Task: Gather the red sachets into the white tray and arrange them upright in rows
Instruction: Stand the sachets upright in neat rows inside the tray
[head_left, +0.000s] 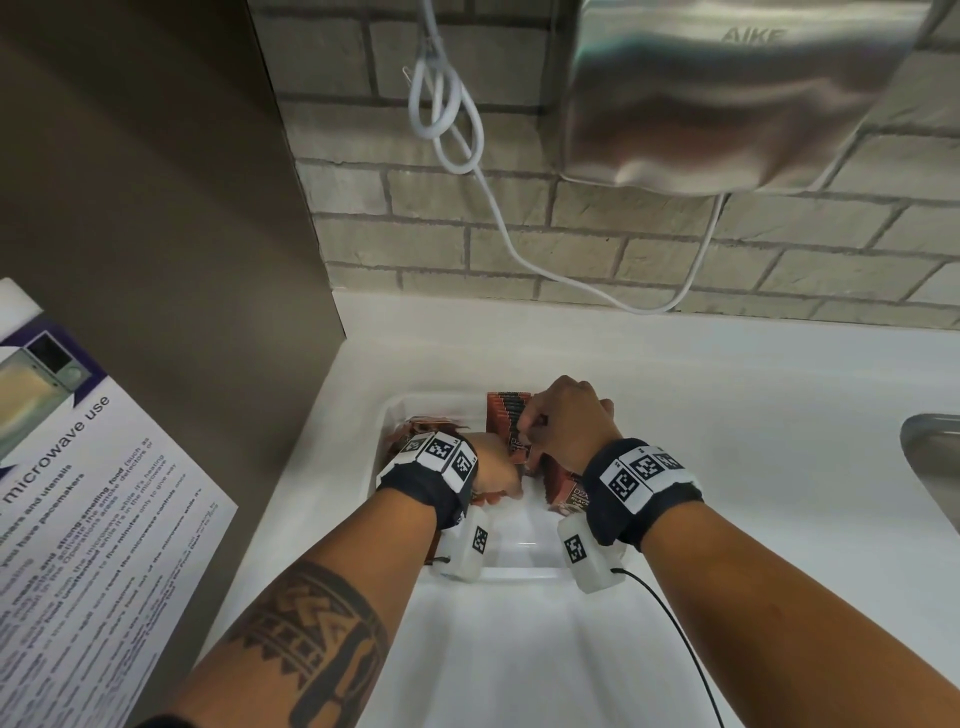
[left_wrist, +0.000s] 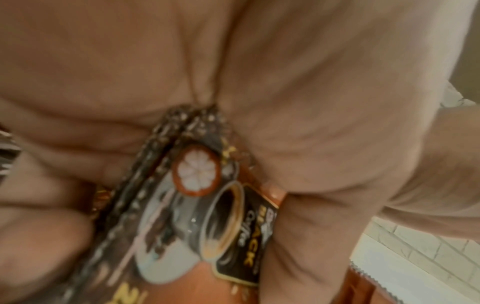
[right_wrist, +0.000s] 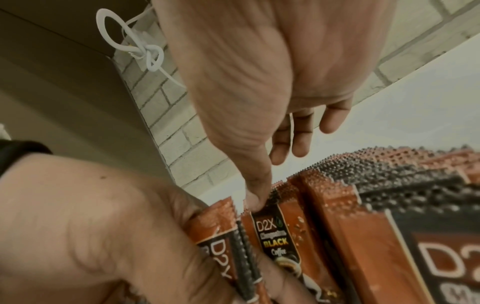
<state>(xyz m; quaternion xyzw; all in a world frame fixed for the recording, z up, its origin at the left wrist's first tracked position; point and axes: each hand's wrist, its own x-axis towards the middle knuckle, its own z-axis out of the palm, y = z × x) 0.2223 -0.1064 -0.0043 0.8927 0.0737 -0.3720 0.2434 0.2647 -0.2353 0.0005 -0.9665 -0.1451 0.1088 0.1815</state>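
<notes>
A white tray (head_left: 519, 576) sits on the white counter. Red sachets stand upright in a row (head_left: 506, 415) along its right side, and their serrated tops show in the right wrist view (right_wrist: 389, 185). A loose pile of sachets (head_left: 421, 426) lies at the tray's far left. My left hand (head_left: 506, 475) grips a small bunch of sachets (left_wrist: 207, 216) in the middle of the tray. My right hand (head_left: 532, 431) is just above it. Its thumb (right_wrist: 255, 203) pinches the top edge of one sachet (right_wrist: 275, 236) in that bunch, and its other fingers (right_wrist: 298, 142) hang loose.
A steel hand dryer (head_left: 727, 93) is on the brick wall, and its white cable (head_left: 452, 119) hangs knotted above the tray. A steel sink edge (head_left: 930, 457) is at the right. A microwave leaflet (head_left: 78, 493) and a brown panel stand at the left.
</notes>
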